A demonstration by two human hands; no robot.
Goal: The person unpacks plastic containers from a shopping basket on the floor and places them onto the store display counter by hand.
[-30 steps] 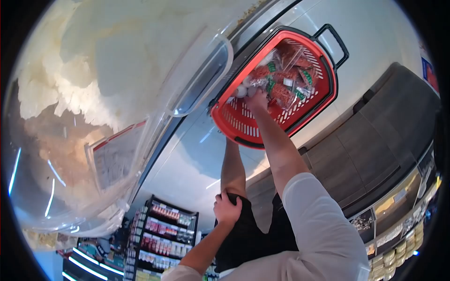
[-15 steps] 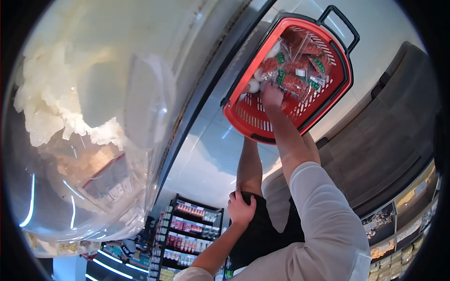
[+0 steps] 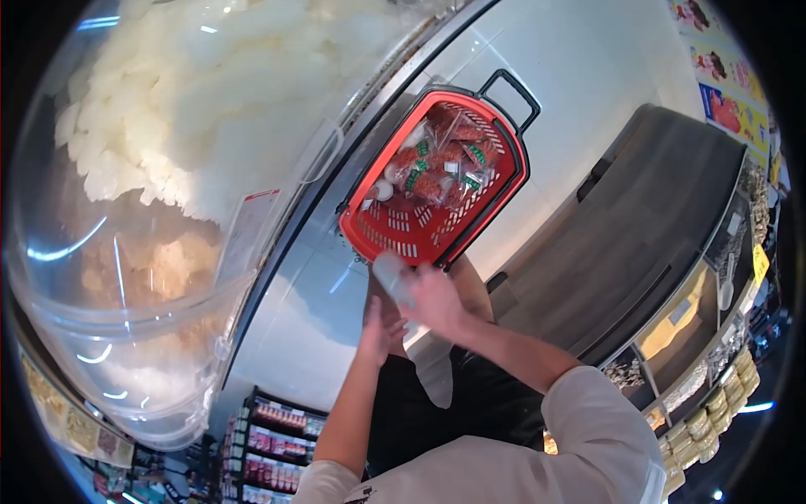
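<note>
My right hand (image 3: 432,301) is closed on a pale, whitish object (image 3: 391,277), smeared by motion so its kind does not show. Just beside it, my left hand (image 3: 382,332) has its fingers spread and holds nothing that I can see. Both hands are over my knees, just below the near end of a red shopping basket (image 3: 359,238). Inside the basket lie several clear plastic bags of small red pieces (image 3: 428,186) with green labels. Round white items (image 3: 382,190) rest at the basket's left side.
A clear bin (image 3: 159,323) holding whitish, chunky food stands at the left. On the right are a dark wood-look counter front (image 3: 604,227) and trays of dry goods (image 3: 672,319). A shelf of packaged products (image 3: 277,445) is at the lower left.
My right hand has come out of the basket with the pale object. The left hand has left my knee and come near it. The basket appears lower and further left in view.
</note>
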